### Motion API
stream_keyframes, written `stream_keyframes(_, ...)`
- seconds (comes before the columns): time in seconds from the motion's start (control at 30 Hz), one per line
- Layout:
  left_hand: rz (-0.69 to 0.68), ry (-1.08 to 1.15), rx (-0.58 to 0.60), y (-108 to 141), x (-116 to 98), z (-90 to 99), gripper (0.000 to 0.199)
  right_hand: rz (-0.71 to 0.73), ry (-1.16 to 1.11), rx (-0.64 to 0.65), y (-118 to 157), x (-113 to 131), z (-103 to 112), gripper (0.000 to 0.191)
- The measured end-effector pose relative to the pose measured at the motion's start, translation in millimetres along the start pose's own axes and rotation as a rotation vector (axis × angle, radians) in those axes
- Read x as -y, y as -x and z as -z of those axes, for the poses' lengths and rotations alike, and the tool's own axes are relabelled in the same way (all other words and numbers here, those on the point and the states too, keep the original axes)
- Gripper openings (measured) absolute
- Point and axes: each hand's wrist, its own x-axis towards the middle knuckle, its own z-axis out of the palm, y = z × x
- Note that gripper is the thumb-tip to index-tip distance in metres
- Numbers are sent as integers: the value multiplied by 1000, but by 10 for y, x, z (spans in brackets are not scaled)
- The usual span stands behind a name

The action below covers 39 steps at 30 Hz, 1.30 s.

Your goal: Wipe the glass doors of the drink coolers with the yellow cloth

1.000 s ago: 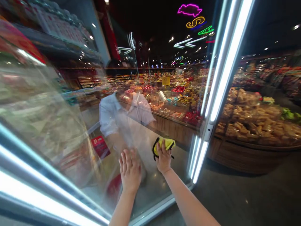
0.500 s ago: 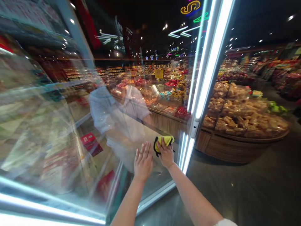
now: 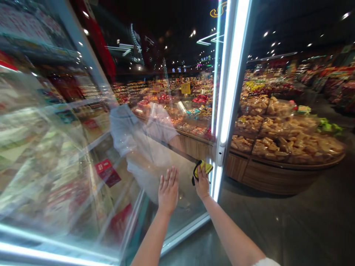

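Observation:
A large glass door [image 3: 183, 195] with a lit white frame stands in front of me, reflecting a pale-shirted figure. My left hand [image 3: 168, 190] lies flat on the glass with its fingers stretched out and holds nothing. To its right, my right hand [image 3: 202, 184] presses a yellow cloth [image 3: 204, 168] with black edging against the pane, close to the lit edge of the frame. The cloth is bunched under the fingers, and part of it is hidden by them.
Beyond the door's right edge stands a rounded wooden display counter [image 3: 277, 177] heaped with bagged tan goods [image 3: 299, 144]. Shelves with packaged goods and a red box [image 3: 107, 172] appear at the left, blurred by reflections. Grey floor [image 3: 266, 221] shows at the lower right.
My right hand has moved right with the cloth, closer to the door frame. My left hand has stayed nearly in place. The door frame has shifted left in view.

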Motion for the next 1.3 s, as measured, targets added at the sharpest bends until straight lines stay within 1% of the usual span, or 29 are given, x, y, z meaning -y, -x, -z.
stream_keyframes(0.07,18,-8,4,-1,-19,-13,88,-52,1,-27,-47,-76,24,68)
stream_keyframes(0.13,29,-10,4,-3,-42,-31,88,-97,7,-58,-202,-100,41,66)
stream_keyframes(0.2,21,-14,-5,-8,-78,-56,87,-117,14,-62,-328,-95,43,64)
stream_keyframes(0.23,14,-17,-9,-10,-101,-70,87,-110,16,-51,-344,-96,42,64)
stream_keyframes(0.33,10,-27,-14,3,-181,-109,86,-39,2,-9,-193,-156,55,66)
stream_keyframes(0.43,35,-27,-11,50,-258,-140,86,-14,-21,-19,-27,-231,103,67)
stream_keyframes(0.53,47,-21,-11,106,-333,-177,84,-17,-37,-37,-92,-236,150,66)
stream_keyframes(0.6,55,-16,-16,137,-385,-209,84,-5,-47,-31,-150,-248,155,66)
stream_keyframes(0.63,58,-14,-17,152,-408,-229,83,0,-48,-21,-137,-276,150,66)
stream_keyframes(0.67,62,-15,-17,167,-428,-250,83,5,-44,-10,-85,-323,141,67)
stream_keyframes(0.73,71,-23,-18,202,-450,-298,83,14,-28,14,110,-453,125,68)
stream_keyframes(0.8,81,-27,-29,242,-446,-352,82,26,-21,24,310,-565,128,70)
stream_keyframes(0.83,80,-23,-39,261,-435,-381,82,42,-21,29,363,-590,137,71)
stream_keyframes(0.9,65,-14,-64,291,-405,-442,81,62,-28,30,325,-558,164,71)
stream_keyframes(0.97,44,-7,-98,303,-375,-508,80,71,-38,9,154,-454,176,71)
stream_keyframes(1.03,31,2,-139,301,-351,-575,79,68,-34,-44,10,-377,145,71)
stream_keyframes(1.07,29,13,-160,296,-342,-607,78,73,-27,-60,-7,-377,111,72)
stream_keyframes(1.13,27,40,-196,280,-327,-662,74,96,-4,-63,84,-475,24,75)
stream_keyframes(1.23,9,53,-256,238,-308,-711,71,159,26,-14,319,-739,-83,78)
stream_keyframes(1.3,-20,38,-310,201,-295,-724,70,166,24,-2,365,-856,-104,79)
